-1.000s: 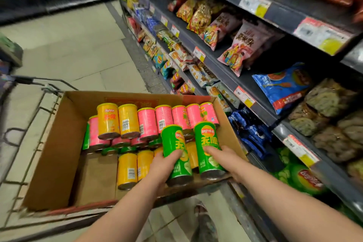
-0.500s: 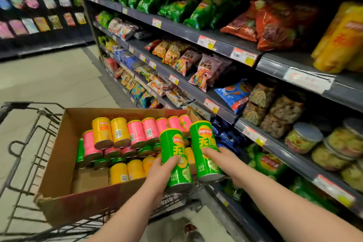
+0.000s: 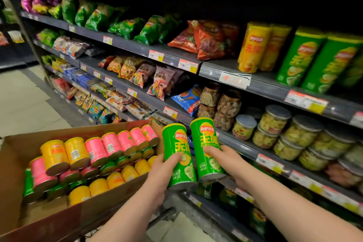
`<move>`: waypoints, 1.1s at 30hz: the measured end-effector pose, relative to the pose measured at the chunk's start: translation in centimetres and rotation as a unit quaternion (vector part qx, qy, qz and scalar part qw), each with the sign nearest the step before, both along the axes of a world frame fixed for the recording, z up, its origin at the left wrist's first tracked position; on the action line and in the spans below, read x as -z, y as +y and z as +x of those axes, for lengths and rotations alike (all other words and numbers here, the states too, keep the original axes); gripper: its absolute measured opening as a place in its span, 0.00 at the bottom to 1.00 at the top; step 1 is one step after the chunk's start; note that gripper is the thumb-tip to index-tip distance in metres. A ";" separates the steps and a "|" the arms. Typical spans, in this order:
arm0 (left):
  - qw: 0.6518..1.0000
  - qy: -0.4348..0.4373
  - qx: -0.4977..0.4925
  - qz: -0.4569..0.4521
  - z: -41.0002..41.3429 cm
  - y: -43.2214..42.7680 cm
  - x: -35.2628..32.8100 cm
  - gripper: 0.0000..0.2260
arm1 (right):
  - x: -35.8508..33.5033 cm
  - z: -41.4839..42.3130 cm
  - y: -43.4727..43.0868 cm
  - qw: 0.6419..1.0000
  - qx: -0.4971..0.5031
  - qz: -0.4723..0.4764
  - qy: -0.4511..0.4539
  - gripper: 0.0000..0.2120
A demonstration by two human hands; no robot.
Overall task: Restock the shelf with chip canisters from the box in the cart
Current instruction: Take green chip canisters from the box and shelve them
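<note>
While the left hand [image 3: 159,176] grasps the left canister [image 3: 179,155] around its lower body and the right hand [image 3: 228,161] grasps the right canister [image 3: 208,149] likewise, both green canisters stand upright, side by side, raised beside the box [image 3: 19,151] and in front of the shelving. Neither is placed yet. The box is largely full: boxed canisters [image 3: 110,146] in yellow, pink and green lie in stacked rows, with a bare patch at the near corner. Stocked canisters [image 3: 300,59] stand on the shelf [image 3: 265,84] at upper right; these appear taller than the held pair, though blur prevents certainty. Judged progress: early, with most stock left to transfer.
</note>
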State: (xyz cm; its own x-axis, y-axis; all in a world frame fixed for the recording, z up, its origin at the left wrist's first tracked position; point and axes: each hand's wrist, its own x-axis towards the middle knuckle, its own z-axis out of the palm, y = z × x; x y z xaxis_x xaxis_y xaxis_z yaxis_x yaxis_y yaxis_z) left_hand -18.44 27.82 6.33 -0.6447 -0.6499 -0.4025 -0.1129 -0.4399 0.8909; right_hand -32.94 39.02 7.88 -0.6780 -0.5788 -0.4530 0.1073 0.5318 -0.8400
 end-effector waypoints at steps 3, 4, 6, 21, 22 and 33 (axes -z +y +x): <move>0.999 0.005 0.036 -0.015 -2.5 1.8 -0.5 0.13 | -1.3 -0.9 3.1 0.999 0.025 -0.015 0.025 0.33; 0.998 0.009 0.051 -0.018 -3.5 2.6 -0.7 0.13 | -1.7 -1.4 4.3 0.999 0.036 -0.013 0.028 0.35; 0.996 0.022 0.082 -0.014 -5.4 4.5 -1.2 0.14 | -3.0 -2.4 6.9 0.998 0.049 -0.013 0.040 0.28; 0.984 0.075 0.162 -0.028 -18.6 17.8 -7.2 0.12 | -8.1 -14.6 21.6 0.983 0.135 -0.073 0.103 0.35; 0.983 0.080 0.162 -0.027 -19.3 18.6 -7.6 0.10 | -8.4 -15.5 22.1 0.982 0.137 -0.079 0.107 0.37; 0.982 0.125 0.136 -0.036 -25.5 23.0 -10.6 0.09 | -14.1 -25.3 26.4 0.968 0.127 -0.145 0.160 0.33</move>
